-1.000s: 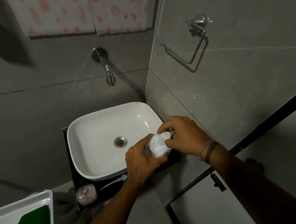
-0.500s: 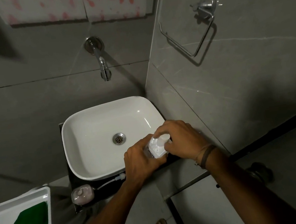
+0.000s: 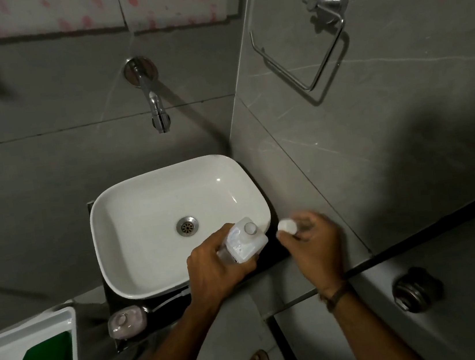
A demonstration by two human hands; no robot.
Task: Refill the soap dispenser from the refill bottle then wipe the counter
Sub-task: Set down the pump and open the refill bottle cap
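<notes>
While the left hand (image 3: 214,264) grips the refill bottle (image 3: 243,244) upright at the sink (image 3: 97,228) rim, right hand (image 3: 310,239) pinches its cap (image 3: 287,226) clear, likely readying a pour.

Translucent refill bottle (image 3: 246,243) upright, uncapped, at the basin's (image 3: 97,228) near rim; white cap (image 3: 287,226) just right; pinkish soap dispenser (image 3: 126,321) left

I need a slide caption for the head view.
Left hand grips the refill bottle near the sink; right hand holds a white cap.
</notes>
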